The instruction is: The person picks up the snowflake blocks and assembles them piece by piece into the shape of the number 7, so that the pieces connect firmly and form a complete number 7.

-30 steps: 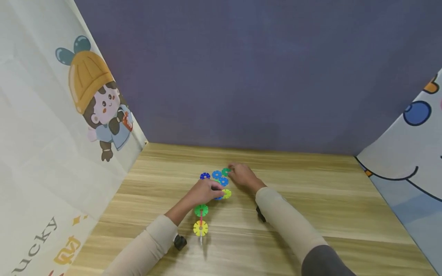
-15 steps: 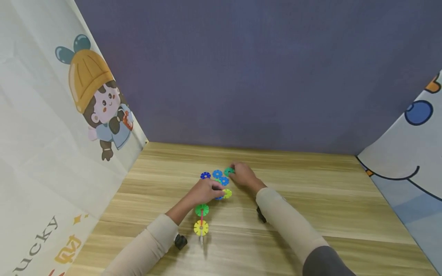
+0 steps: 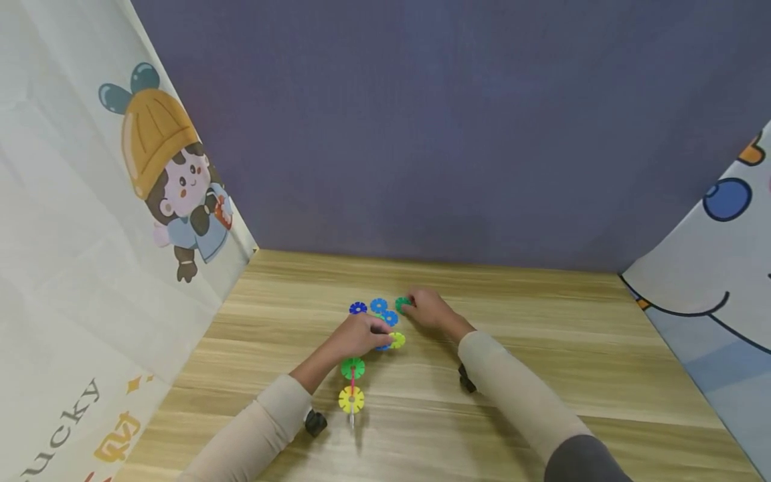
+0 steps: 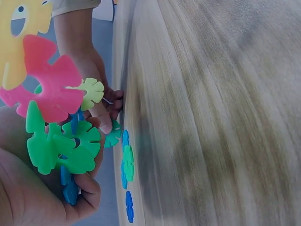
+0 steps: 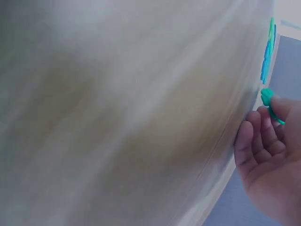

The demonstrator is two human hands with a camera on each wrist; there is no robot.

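My left hand [image 3: 358,335] holds a joined build of notched plastic snowflake discs. In the left wrist view a pink disc [image 4: 63,87], a light green disc [image 4: 80,148] and a blue disc [image 4: 69,186] show in it, the fingers curled by the blue one. A yellow disc [image 3: 351,399] hangs at its near end, and a yellow-green disc [image 3: 397,340] sticks out past the fingertips. Farther back, my right hand [image 3: 432,310] pinches a teal-green disc [image 3: 402,305] between thumb and fingers, low over the table. The left hand hides part of the build in the head view.
Loose discs lie just beyond the left hand: a dark blue disc [image 3: 358,308], a lighter blue disc [image 3: 379,305], another blue disc [image 3: 390,318] and a partly covered green one. They rest on the wooden table [image 3: 542,335]. A dark blue-grey panel [image 3: 421,134] rises behind it.
My right hand has drawn the teal-green disc slightly to the right, away from the blue discs, and come a little nearer. The left hand and its build have stayed nearly still.
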